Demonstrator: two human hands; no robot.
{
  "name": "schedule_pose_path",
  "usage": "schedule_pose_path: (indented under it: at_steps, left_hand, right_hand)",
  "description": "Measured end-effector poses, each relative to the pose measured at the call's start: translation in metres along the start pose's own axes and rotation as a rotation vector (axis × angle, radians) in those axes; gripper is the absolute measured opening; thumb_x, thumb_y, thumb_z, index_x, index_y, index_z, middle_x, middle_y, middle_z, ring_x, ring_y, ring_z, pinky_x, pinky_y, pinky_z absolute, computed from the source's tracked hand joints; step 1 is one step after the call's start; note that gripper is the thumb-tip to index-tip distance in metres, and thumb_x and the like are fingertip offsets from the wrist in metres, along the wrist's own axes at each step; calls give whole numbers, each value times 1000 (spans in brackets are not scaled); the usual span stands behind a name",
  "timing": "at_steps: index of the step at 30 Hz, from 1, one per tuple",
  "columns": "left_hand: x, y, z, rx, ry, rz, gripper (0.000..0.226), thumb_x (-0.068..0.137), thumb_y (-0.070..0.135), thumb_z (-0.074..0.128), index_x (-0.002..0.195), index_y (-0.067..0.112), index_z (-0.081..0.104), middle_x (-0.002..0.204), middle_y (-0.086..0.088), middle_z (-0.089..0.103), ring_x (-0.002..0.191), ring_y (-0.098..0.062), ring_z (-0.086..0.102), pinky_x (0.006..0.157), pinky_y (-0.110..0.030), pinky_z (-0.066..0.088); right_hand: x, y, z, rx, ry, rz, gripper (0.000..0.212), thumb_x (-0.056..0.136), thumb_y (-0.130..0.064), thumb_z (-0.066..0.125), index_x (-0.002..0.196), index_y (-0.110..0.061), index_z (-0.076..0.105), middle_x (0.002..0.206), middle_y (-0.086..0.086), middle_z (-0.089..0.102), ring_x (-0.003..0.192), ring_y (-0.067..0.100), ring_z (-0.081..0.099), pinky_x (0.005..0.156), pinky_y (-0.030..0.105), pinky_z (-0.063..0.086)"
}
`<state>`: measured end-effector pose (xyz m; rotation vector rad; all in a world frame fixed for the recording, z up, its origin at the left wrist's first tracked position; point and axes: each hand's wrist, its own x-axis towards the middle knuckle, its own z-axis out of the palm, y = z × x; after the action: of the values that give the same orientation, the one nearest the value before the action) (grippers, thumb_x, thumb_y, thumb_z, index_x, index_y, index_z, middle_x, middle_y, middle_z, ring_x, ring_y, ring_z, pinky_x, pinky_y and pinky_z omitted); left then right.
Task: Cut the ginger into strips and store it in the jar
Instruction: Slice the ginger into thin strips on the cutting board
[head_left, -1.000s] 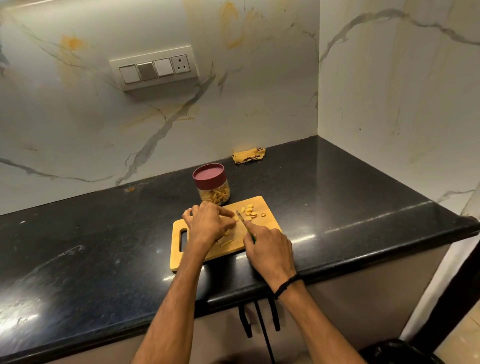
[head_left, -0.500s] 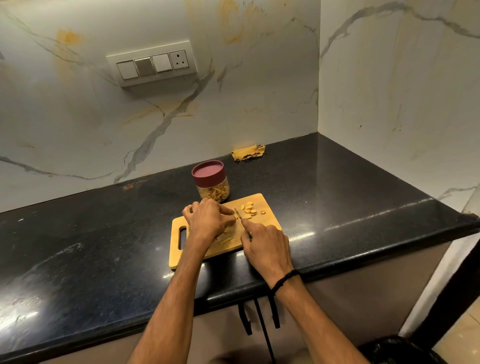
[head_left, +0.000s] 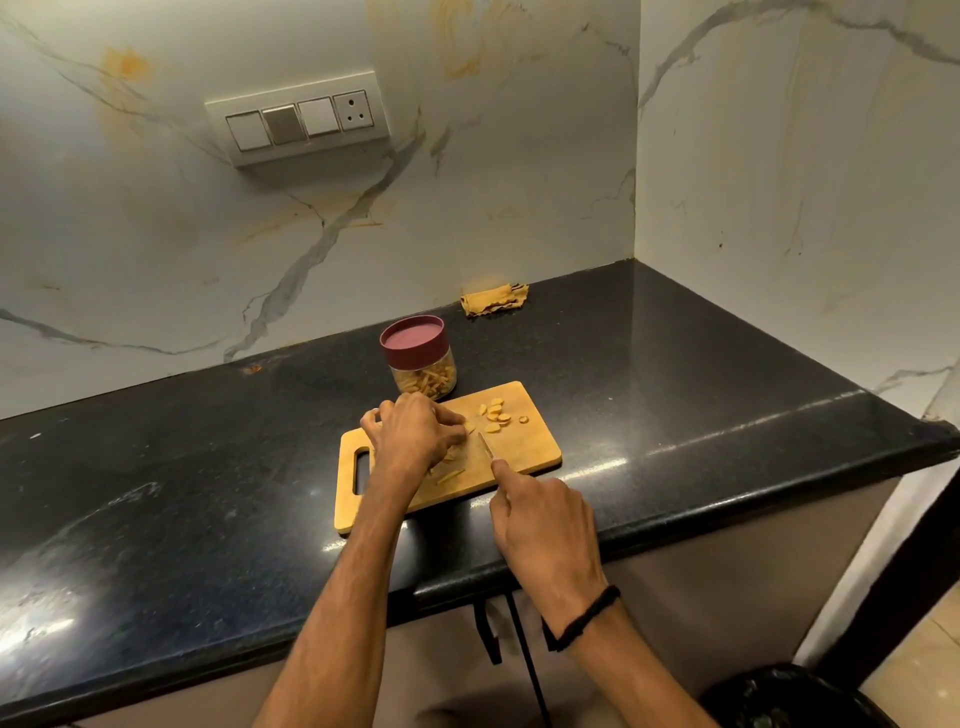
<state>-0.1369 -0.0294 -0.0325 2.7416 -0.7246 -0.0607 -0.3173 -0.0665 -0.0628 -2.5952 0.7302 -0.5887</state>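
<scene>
A wooden cutting board (head_left: 535, 447) lies on the black counter. My left hand (head_left: 415, 434) is curled over ginger in the board's middle, pinching it down; the piece is mostly hidden under the fingers. My right hand (head_left: 545, 525) grips a small knife (head_left: 487, 446), index finger along its spine, the blade just right of my left fingertips. Several ginger slices (head_left: 496, 413) lie at the board's far right, and cut strips (head_left: 451, 475) lie near my left wrist. Behind the board stands a clear jar (head_left: 421, 358) with a maroon lid on, ginger strips inside.
The black counter (head_left: 156, 499) ends in a rounded front edge near me. A crumpled yellow cloth (head_left: 493, 299) lies against the back wall. A switch panel (head_left: 298, 119) sits on the marble wall. A black bin (head_left: 795, 696) stands on the floor at lower right.
My right hand has drawn back toward the counter's front edge with the knife, so more blade shows. My left hand stays on the ginger. The view has shifted slightly.
</scene>
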Motion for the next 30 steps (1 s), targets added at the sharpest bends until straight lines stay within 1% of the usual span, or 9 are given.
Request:
schedule_pose_path:
  at_steps: [2, 6, 11, 15, 19, 22, 24, 27, 30]
  left_hand:
    - [-1, 0, 0, -4, -4, 4, 23, 88, 42, 73, 111, 38, 75, 129, 3, 61, 128, -28, 41, 110, -50, 25]
    - [-1, -1, 1, -20, 3, -5, 21, 87, 42, 74, 108, 39, 75, 127, 4, 63, 126, -27, 43, 109, -49, 26]
    - [0, -1, 2, -20, 25, -5, 21, 86, 42, 75, 107, 37, 76, 124, 4, 65, 125, -27, 45, 108, -49, 26]
    - [1, -2, 3, -25, 38, -4, 21, 85, 43, 76, 106, 37, 77, 122, 4, 66, 124, -26, 46, 108, -49, 27]
    - [1, -4, 5, -40, 54, 5, 22, 84, 43, 77, 104, 35, 77, 121, 5, 66, 124, -25, 46, 108, -49, 27]
    - [0, -5, 4, -39, 51, 7, 21, 84, 43, 77, 104, 36, 77, 122, 5, 66, 123, -25, 47, 107, -49, 27]
    - [0, -5, 3, -35, 33, 10, 21, 86, 42, 75, 106, 38, 76, 123, 5, 65, 122, -26, 46, 107, -48, 28]
    - [-1, -4, 1, -21, 0, 15, 21, 89, 43, 73, 109, 40, 75, 124, 5, 64, 122, -26, 45, 106, -47, 29]
    - [0, -5, 0, -8, -16, 20, 21, 89, 44, 71, 110, 43, 73, 125, 5, 64, 123, -26, 45, 104, -47, 30]
  right_hand:
    - [3, 0, -3, 40, 6, 17, 37, 104, -31, 36, 141, -30, 39, 78, -4, 48, 68, 12, 46, 62, 24, 35]
    - [18, 0, -3, 99, 2, 32, 40, 104, -33, 36, 144, -33, 39, 90, 0, 62, 71, 11, 45, 65, 23, 36]
    - [25, 1, 5, 101, -25, 23, 41, 104, -33, 36, 144, -33, 42, 87, -2, 61, 69, 11, 47, 64, 24, 40]
    - [25, 4, 6, 88, -19, 24, 40, 104, -33, 37, 144, -32, 41, 92, -2, 64, 70, 11, 47, 65, 23, 40]
    - [20, 3, 4, 110, -26, 50, 41, 104, -34, 37, 145, -32, 38, 94, -2, 64, 71, 10, 48, 70, 24, 45]
    - [20, 1, 3, 134, -3, 46, 43, 103, -34, 37, 146, -33, 38, 83, -5, 55, 67, 9, 46, 59, 17, 35]
    - [23, -1, 3, 146, 4, 36, 43, 103, -34, 37, 146, -33, 40, 79, -7, 50, 66, 8, 46, 57, 17, 33]
    - [27, -1, 4, 149, 12, 23, 43, 103, -34, 38, 146, -32, 41, 81, -6, 56, 68, 7, 46, 61, 20, 36]
    - [31, -2, 5, 138, 15, 5, 41, 103, -34, 38, 144, -32, 42, 87, -3, 63, 68, 8, 45, 61, 20, 34]
